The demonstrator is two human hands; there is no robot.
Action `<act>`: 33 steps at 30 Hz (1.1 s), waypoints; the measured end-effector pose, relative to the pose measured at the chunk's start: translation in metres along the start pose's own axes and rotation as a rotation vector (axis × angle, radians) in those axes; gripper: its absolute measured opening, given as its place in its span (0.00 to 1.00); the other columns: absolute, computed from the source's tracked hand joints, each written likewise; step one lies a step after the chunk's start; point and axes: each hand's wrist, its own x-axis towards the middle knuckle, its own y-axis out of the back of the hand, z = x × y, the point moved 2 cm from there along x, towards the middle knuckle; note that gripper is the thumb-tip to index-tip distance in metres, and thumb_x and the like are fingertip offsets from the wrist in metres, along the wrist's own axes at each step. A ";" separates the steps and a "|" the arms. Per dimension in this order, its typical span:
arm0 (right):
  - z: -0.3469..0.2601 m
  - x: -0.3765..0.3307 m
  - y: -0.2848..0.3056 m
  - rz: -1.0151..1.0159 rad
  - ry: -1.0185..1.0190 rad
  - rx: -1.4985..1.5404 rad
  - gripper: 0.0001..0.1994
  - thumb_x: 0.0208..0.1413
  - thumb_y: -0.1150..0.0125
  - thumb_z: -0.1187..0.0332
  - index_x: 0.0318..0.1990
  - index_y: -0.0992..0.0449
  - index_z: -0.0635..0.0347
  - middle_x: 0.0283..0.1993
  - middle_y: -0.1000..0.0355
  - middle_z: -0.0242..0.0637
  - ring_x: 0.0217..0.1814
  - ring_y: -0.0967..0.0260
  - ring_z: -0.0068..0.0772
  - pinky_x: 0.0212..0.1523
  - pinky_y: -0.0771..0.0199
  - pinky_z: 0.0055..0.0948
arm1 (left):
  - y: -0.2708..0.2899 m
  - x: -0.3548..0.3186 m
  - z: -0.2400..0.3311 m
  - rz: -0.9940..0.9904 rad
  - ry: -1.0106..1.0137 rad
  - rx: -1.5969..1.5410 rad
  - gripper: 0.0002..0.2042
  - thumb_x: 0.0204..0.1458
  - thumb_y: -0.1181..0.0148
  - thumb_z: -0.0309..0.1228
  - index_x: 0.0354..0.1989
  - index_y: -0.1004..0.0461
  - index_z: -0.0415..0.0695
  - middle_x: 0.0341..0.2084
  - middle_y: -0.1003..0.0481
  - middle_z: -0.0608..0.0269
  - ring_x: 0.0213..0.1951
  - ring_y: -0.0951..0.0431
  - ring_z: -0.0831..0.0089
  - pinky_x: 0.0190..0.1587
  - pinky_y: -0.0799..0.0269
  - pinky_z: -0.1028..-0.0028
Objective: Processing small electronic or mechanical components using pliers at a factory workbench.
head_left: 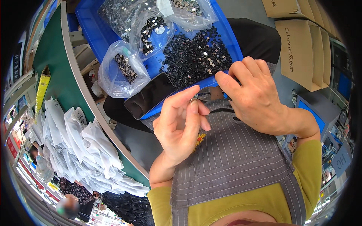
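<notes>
My left hand (181,122) is raised over my striped grey apron (233,158), thumb and forefinger pinched on a tiny metal part (194,100). My right hand (258,100) is close beside it, fingers curled and thumb pressed toward the same small dark piece (205,95) between the two hands. A thin black strand (223,110) runs out from under the right hand. Just beyond the hands lies a blue tray (94,34) with a loose heap of small black parts (196,56).
In the tray lie several clear plastic bags of parts (124,69) and a black phone (149,96) at its near edge. A green table (60,64) with a pile of white bags (83,147) is at the left. Cardboard boxes (301,49) stand at the right.
</notes>
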 end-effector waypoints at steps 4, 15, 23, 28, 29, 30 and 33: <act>0.001 -0.001 -0.004 -0.016 -0.001 0.010 0.14 0.34 0.41 0.79 0.34 0.30 0.61 0.27 0.40 0.34 0.32 0.41 0.35 0.34 0.43 0.33 | 0.002 -0.001 -0.002 -0.024 0.061 -0.077 0.14 0.56 0.56 0.14 0.50 0.34 0.32 0.26 0.26 0.57 0.21 0.26 0.81 0.24 0.31 0.84; 0.000 -0.003 -0.008 -0.063 -0.040 0.122 0.07 0.41 0.45 0.74 0.30 0.33 0.56 0.25 0.40 0.33 0.30 0.39 0.33 0.30 0.42 0.30 | 0.004 0.001 -0.001 -0.031 0.134 -0.177 0.12 0.58 0.55 0.17 0.49 0.34 0.34 0.26 0.26 0.58 0.21 0.26 0.81 0.23 0.33 0.85; 0.001 -0.001 -0.004 0.014 -0.014 0.099 0.10 0.41 0.44 0.75 0.35 0.31 0.59 0.28 0.39 0.34 0.33 0.39 0.35 0.35 0.41 0.32 | 0.004 0.001 -0.002 -0.030 0.169 -0.262 0.11 0.59 0.56 0.20 0.50 0.35 0.34 0.27 0.26 0.59 0.21 0.26 0.81 0.22 0.36 0.86; 0.000 -0.002 -0.004 0.025 -0.011 0.059 0.11 0.41 0.43 0.74 0.36 0.30 0.59 0.28 0.39 0.34 0.33 0.40 0.34 0.36 0.41 0.32 | 0.001 0.000 -0.002 -0.025 0.129 -0.224 0.12 0.59 0.55 0.19 0.50 0.35 0.33 0.27 0.26 0.58 0.21 0.26 0.81 0.24 0.33 0.85; 0.000 -0.003 -0.004 0.025 -0.012 0.058 0.11 0.41 0.43 0.74 0.36 0.30 0.59 0.28 0.39 0.34 0.33 0.40 0.34 0.36 0.41 0.32 | 0.000 0.000 -0.002 -0.025 0.105 -0.178 0.12 0.59 0.55 0.18 0.50 0.35 0.33 0.27 0.26 0.57 0.21 0.26 0.81 0.25 0.32 0.84; 0.000 -0.004 -0.003 -0.001 -0.027 0.063 0.18 0.34 0.39 0.76 0.39 0.29 0.60 0.30 0.38 0.34 0.34 0.39 0.36 0.38 0.40 0.34 | 0.000 -0.001 -0.001 -0.026 0.105 -0.178 0.12 0.59 0.55 0.18 0.50 0.35 0.33 0.27 0.26 0.57 0.21 0.26 0.81 0.25 0.32 0.84; -0.001 -0.004 -0.003 -0.018 -0.040 0.053 0.24 0.29 0.35 0.78 0.42 0.29 0.61 0.32 0.37 0.34 0.36 0.38 0.37 0.40 0.40 0.36 | 0.000 0.000 0.000 -0.017 0.101 -0.139 0.12 0.58 0.55 0.17 0.50 0.35 0.33 0.27 0.26 0.57 0.21 0.27 0.81 0.25 0.31 0.84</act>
